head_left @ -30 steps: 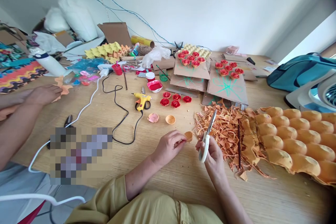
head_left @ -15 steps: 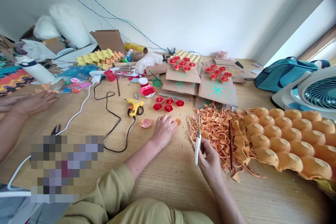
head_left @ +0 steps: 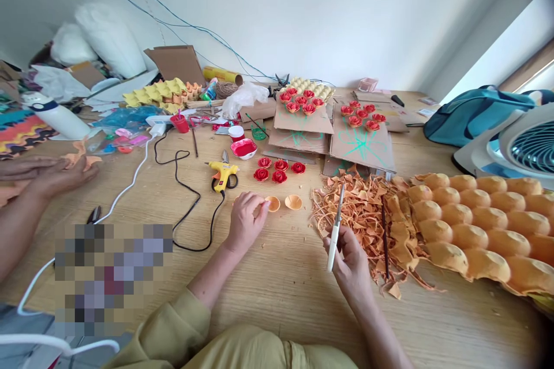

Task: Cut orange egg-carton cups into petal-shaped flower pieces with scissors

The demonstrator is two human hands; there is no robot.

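My left hand (head_left: 247, 216) is over the wood table with its fingers curled together, and what they pinch, if anything, is hidden. Its fingertips reach the rim of an orange egg-carton cup (head_left: 273, 204). A second cut cup (head_left: 294, 202) sits to the right of that one. Under the left side of this hand, an orange edge peeks out. My right hand (head_left: 352, 259) is closed around the white handles of a pair of scissors (head_left: 333, 242), blades pointing up and away. Beside the scissors lies a heap of orange carton scraps (head_left: 357, 207).
An orange egg tray (head_left: 476, 222) is at right, near a fan (head_left: 519, 144). Red paper roses (head_left: 280, 176) sit behind the cups, by a yellow glue gun (head_left: 223, 174) and a red paint dish (head_left: 243, 149). A co-worker's hands (head_left: 60, 176) handle orange carton at left.
My left hand has moved left, uncovering the middle cup and covering the leftmost one. The scissors have tilted slightly to the right in my right hand. The co-worker's orange piece shows more.
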